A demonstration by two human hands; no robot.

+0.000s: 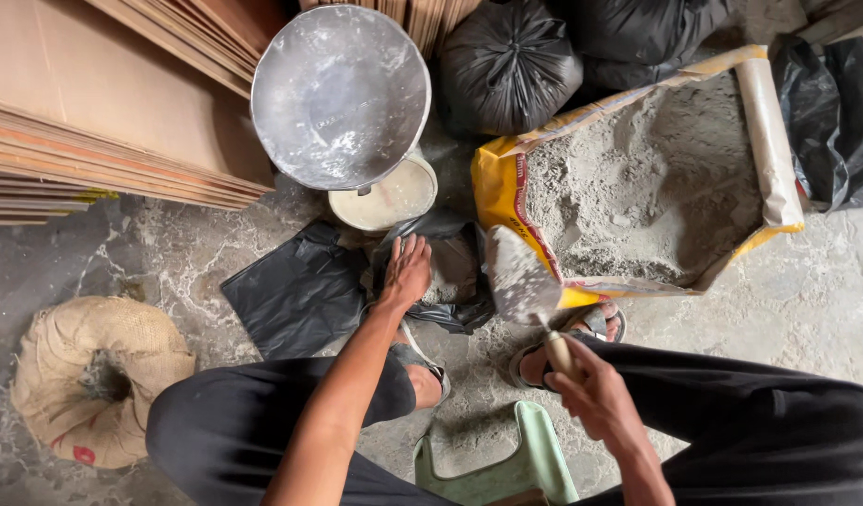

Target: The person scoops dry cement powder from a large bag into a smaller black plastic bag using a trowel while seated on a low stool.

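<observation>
At the far left of the concrete floor (806, 300) a burlap sack (94, 375) slumps, with bare floor around it. Your left hand (408, 272) lies flat, fingers spread, on the open black plastic bag (305, 290) below the scale pan (340, 94). Your right hand (590, 389) is closed round the trowel (520, 281), its blade just beside the bag's mouth. Right of it gapes the yellow cement sack (500, 187), grey powder (656, 178) inside.
</observation>
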